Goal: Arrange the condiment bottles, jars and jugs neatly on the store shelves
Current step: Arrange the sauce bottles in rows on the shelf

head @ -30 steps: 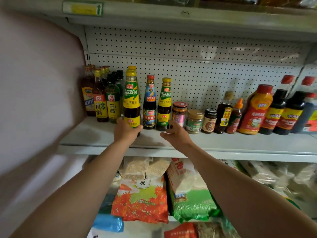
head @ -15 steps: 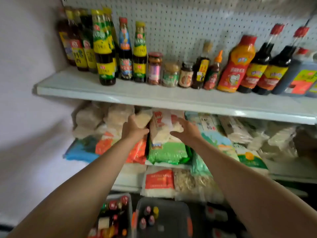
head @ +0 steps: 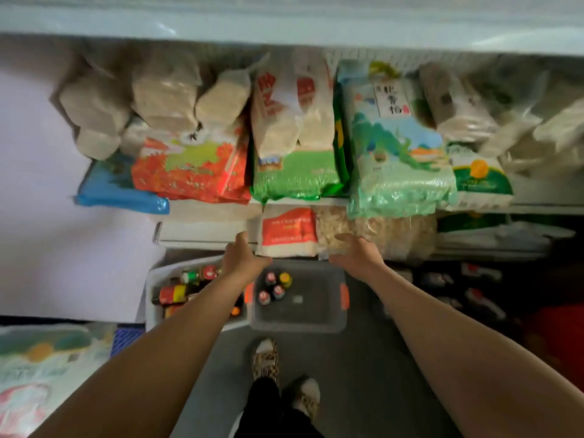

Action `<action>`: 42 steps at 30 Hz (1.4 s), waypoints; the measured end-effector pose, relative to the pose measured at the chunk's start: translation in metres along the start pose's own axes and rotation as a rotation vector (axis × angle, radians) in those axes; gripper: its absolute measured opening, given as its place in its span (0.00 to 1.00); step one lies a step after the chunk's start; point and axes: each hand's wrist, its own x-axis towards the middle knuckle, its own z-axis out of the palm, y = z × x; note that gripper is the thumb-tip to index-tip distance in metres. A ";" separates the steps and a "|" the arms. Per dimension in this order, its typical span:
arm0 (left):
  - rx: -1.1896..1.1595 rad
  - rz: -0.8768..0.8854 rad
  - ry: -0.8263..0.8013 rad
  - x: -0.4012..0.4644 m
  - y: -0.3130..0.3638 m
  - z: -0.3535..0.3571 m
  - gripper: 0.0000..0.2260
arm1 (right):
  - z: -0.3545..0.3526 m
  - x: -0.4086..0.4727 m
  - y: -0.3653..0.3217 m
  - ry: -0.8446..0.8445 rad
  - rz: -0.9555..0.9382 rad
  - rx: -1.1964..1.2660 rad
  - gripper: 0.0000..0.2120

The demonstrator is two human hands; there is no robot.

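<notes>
Two bins stand on the floor below the shelves. The light grey bin (head: 158, 276) on the left holds several condiment bottles (head: 177, 294) lying and standing. The darker grey bin (head: 303, 325) with orange latches holds several upright bottles (head: 274, 287) in its far left corner. My left hand (head: 241, 262) hangs above the gap between the two bins, fingers relaxed, holding nothing. My right hand (head: 357, 256) hovers over the dark bin's far right edge, also relaxed and holding nothing. The condiment shelf is out of view; only the underside of its edge (head: 284, 30) shows at the top.
Bags of rice and grain (head: 300, 165) fill the middle shelf, and more packets (head: 289, 230) lie on the lower one. A large rice sack (head: 47, 374) lies at the bottom left. My feet (head: 267, 361) stand on the grey floor just behind the bins.
My view has swung down from the condiment shelf to the floor bins. Both hands dropped from the shelf past the rice bags to just above the bins.
</notes>
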 end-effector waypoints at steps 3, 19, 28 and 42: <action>-0.009 -0.021 -0.034 0.015 -0.028 0.043 0.35 | 0.038 0.017 0.036 -0.056 0.059 0.016 0.29; 0.035 -0.042 -0.205 0.157 -0.147 0.252 0.31 | 0.244 0.136 0.213 -0.180 0.412 0.078 0.24; 0.147 0.054 -0.167 0.251 -0.187 0.326 0.32 | 0.313 0.208 0.276 -0.091 0.547 0.086 0.21; 0.276 0.048 -0.058 0.283 -0.202 0.363 0.22 | 0.344 0.236 0.304 0.070 0.642 0.089 0.14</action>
